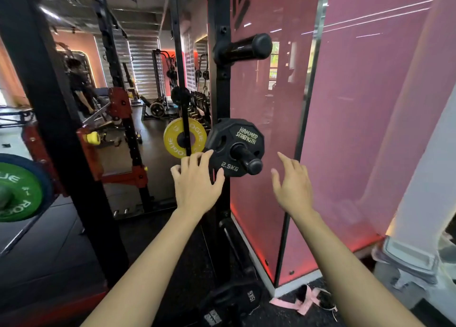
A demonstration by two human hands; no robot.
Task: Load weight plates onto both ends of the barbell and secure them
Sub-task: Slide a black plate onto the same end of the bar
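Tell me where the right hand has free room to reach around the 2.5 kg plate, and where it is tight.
Free: the gap between the 2.5KG plate and the pink panel, where the right hand hovers open. The storage peg in front of the plate is bare too. Tight: the plate's left edge, where the left hand touches it, hemmed by the black upright and the yellow plate.

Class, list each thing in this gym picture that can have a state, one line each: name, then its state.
black 2.5 kg plate: hanging on the lower storage peg, not yet lifted off.
upper storage peg: bare, no plate on it.
yellow plate: stored on a peg behind the upright.
green plate: mounted at the left edge.
left hand: open, fingers touching the black plate's edge.
right hand: open, holding nothing.
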